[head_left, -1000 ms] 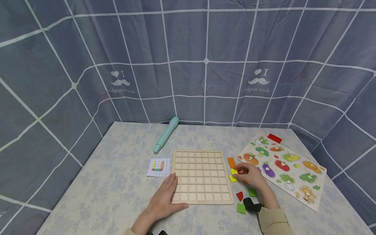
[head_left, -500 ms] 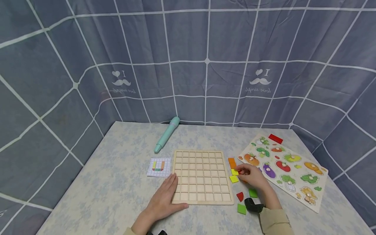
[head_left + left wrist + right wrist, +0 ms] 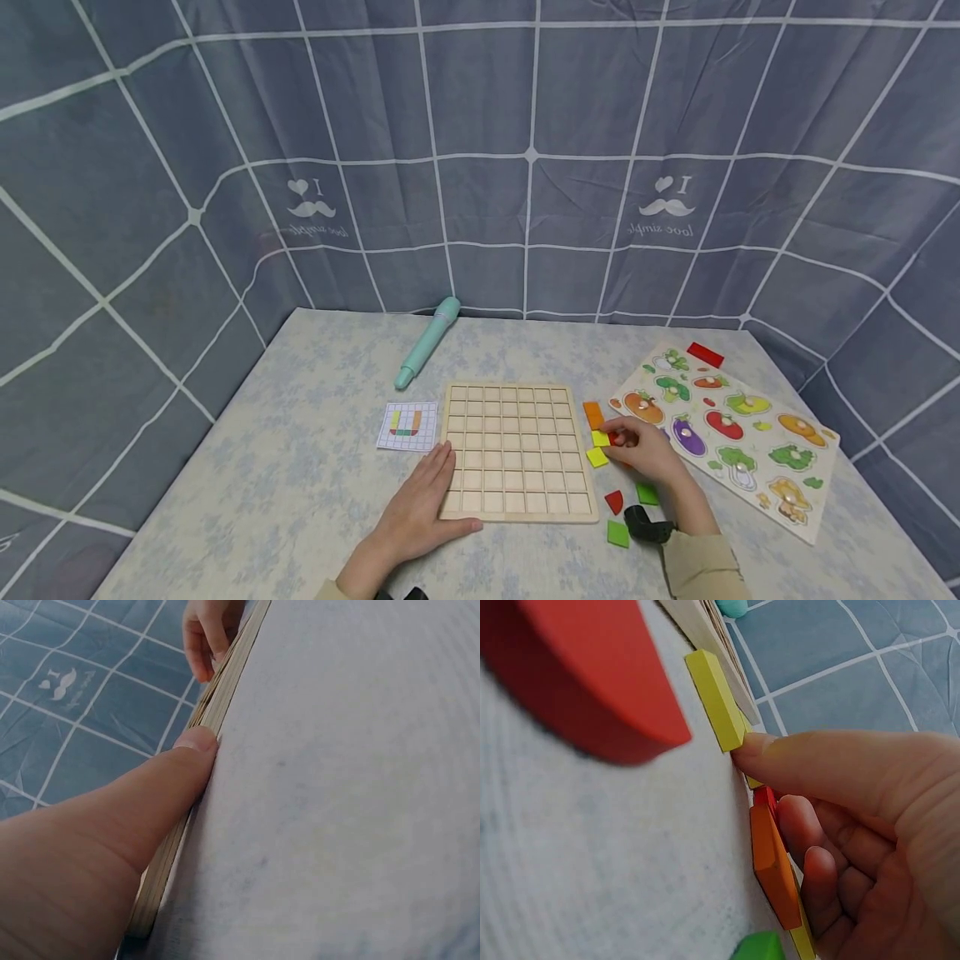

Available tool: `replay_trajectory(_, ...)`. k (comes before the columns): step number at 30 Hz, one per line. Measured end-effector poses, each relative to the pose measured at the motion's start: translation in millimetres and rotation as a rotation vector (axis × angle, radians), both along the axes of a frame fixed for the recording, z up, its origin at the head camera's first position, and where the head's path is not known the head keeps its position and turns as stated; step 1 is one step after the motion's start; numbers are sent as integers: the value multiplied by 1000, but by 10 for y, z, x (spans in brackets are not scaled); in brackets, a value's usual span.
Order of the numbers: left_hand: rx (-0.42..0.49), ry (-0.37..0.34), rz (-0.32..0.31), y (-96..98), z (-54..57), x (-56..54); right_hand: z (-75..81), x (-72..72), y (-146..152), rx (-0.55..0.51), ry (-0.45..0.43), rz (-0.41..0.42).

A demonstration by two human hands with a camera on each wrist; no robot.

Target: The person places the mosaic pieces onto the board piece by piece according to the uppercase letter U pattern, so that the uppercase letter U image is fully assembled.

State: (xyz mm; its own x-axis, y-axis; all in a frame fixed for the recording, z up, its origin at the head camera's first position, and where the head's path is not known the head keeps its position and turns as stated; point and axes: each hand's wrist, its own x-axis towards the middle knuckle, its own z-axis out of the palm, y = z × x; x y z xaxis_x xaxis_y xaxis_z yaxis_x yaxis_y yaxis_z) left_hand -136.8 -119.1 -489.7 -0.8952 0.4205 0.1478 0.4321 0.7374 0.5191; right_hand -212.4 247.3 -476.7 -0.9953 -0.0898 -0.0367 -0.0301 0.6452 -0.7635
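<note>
Two hands (image 3: pixel 420 504) (image 3: pixel 647 451), one gridded board (image 3: pixel 517 442), two green pieces (image 3: pixel 618 534).

On the curtain (image 3: pixel 480 204), "I" and "love simple" were printed twice in mirrored white lettering (image 3: pixel 662 231), with a heart (image 3: pixel 663 183) and moustache (image 3: pixel 667 208).

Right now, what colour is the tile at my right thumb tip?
The tile is yellow; the right wrist view shows it best.

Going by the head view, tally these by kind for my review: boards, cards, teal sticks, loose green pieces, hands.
Boards: 2 (grid board, vegetable board)
Card: 1
Teal stick: 1
Loose green pieces: 2
Hands: 2 (left hand, right hand)
Total: 8
</note>
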Motion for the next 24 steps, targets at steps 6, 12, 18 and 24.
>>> replay_trajectory(6,2,5,1,3,2,0,-22,-16,4,27,5,-8)
replay_trajectory(12,-2,10,-2,2,4,1,-32,-14,12,54,17,-20)
replay_trajectory(18,-4,16,-7,1,-5,-1,-33,-7,14,62,27,-20)
replay_trajectory(24,-6,17,-7,0,-15,-1,-18,-3,19,44,15,-41)
